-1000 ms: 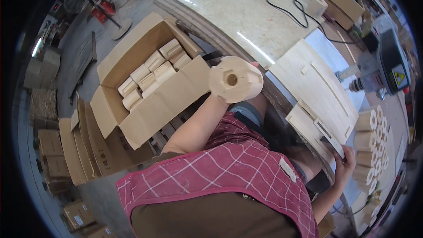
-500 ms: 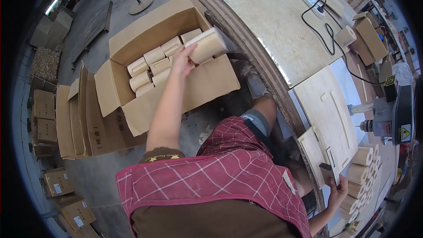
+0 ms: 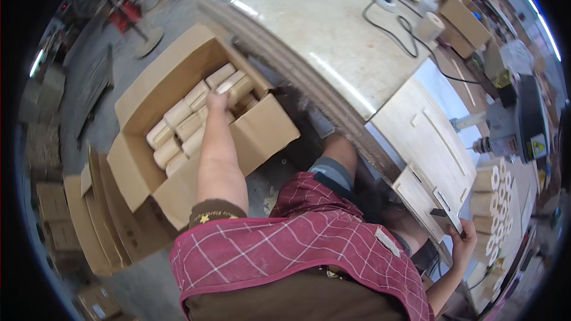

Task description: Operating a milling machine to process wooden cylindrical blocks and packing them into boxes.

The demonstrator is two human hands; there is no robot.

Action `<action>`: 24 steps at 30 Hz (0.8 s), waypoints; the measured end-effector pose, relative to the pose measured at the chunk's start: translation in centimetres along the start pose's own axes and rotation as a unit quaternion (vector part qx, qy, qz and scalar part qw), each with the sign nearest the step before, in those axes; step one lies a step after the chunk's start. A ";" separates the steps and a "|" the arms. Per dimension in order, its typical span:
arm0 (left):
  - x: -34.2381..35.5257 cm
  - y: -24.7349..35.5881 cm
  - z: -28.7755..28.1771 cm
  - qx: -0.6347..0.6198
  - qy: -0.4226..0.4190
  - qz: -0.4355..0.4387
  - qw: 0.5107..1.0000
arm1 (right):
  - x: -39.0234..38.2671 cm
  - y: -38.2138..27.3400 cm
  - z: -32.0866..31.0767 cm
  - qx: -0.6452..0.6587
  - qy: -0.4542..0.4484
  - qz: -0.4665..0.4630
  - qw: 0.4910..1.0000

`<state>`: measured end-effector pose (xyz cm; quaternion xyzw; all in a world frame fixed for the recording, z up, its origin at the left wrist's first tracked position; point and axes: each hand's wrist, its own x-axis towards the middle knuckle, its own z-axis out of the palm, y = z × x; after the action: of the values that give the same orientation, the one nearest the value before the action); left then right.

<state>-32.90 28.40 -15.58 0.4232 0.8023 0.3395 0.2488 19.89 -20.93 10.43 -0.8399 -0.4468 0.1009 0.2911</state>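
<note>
My left hand (image 3: pixel 217 100) reaches into the open cardboard box (image 3: pixel 253 128) and grips the near end of a pale wooden cylinder (image 3: pixel 239 88). That cylinder now lies low among the others, at the box's far right part. Rows of similar wooden cylinders (image 3: pixel 177 113) fill the box to its left. On the workbench, my right hand (image 3: pixel 463 242) has its fingers closed at the end of a thin flat strip with a black block (image 3: pixel 439 212). The strip rests on a light wooden board (image 3: pixel 416 193); the fingers partly hide it.
Stacked hollow wooden cylinders (image 3: pixel 491 202) stand right of the board, below a drilling machine (image 3: pixel 502 142). A black cable (image 3: pixel 410 30) crosses the bench top (image 3: pixel 321 18). Folded cardboard (image 3: pixel 98 220) leans left of the box. A stand fan's round base (image 3: pixel 148 41) is beyond it.
My left hand has lowered the wooden cylinder from above the box's near right edge down among the others. The whole view has shifted with my head. My right hand stays at the strip.
</note>
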 end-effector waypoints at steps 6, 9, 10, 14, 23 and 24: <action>4.2 -4.1 -2.7 -0.127 -0.135 -0.016 0.983 | 1.3 -2.6 0.0 -0.032 -0.002 -0.011 0.999; 2.0 -0.9 -2.6 -0.107 -0.129 -0.052 0.985 | 1.0 -2.0 -0.6 0.000 -0.015 0.022 1.000; 1.3 -0.2 -3.3 -0.133 -0.069 -0.101 0.984 | 1.1 -1.9 -0.5 -0.002 -0.003 -0.015 1.000; -0.4 4.0 -3.8 -0.243 0.004 0.041 0.969 | 0.3 -1.7 -1.2 0.048 -0.004 0.002 0.999; -25.3 18.9 -0.8 -0.354 -0.246 0.310 0.847 | -3.0 0.1 -4.4 0.152 0.026 0.043 0.987; -29.7 20.3 -0.5 -0.368 -0.327 0.339 0.801 | -3.4 0.3 -5.0 0.152 0.029 0.043 0.987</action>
<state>-7.47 11.36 3.41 0.6309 0.2928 0.5135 0.5025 20.24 -25.83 14.01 -0.8068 -0.3811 0.1554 0.4239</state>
